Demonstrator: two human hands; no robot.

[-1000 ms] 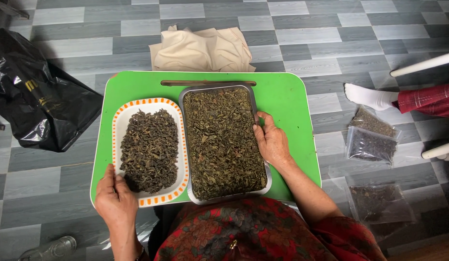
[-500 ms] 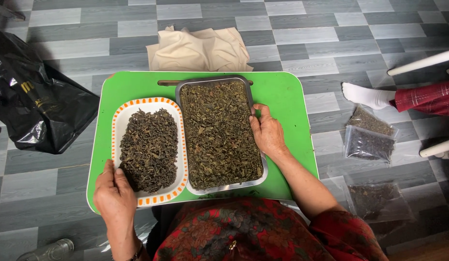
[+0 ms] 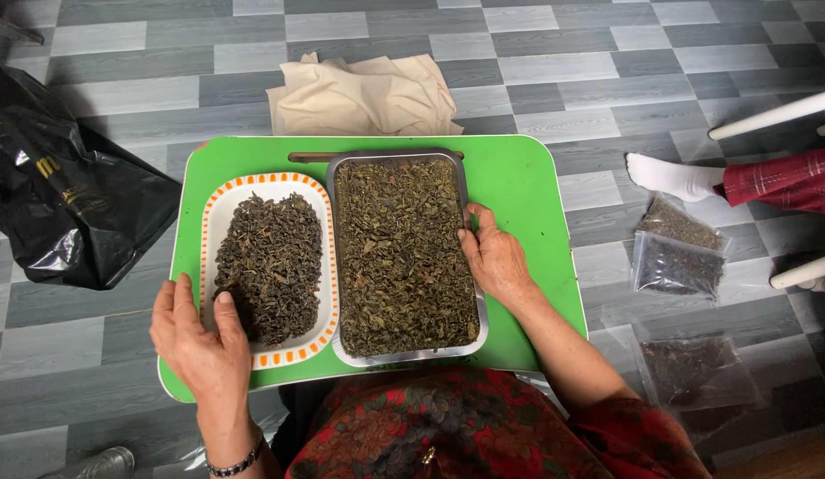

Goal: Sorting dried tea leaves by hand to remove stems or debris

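— Red flowered cloth (image 3: 483, 426) fills the bottom centre of the frame. What do the hands do just above it?

— At lower left the left hand (image 3: 199, 341) lies flat, fingers spread and holding nothing, over the near left corner of the white plate (image 3: 219, 200) with the orange-dashed rim; its thumb touches the heap of dark tea leaves (image 3: 272, 266). Right of centre the right hand (image 3: 494, 257) rests open against the right rim of the steel tray (image 3: 399, 357), fingertips on the edge, gripping nothing.

— And the tray?

— It is full of greener loose leaves (image 3: 403, 253) and stands just beside the plate, both on the green lap table (image 3: 523, 186) in mid-frame.

— Farther off?

— Clear packets of leaves (image 3: 678, 257) lie on the grey floor at right, near a foot in a white sock (image 3: 670, 176). A black plastic bag (image 3: 66, 195) sits at the left, and a folded beige cloth (image 3: 363, 93) lies at top centre.
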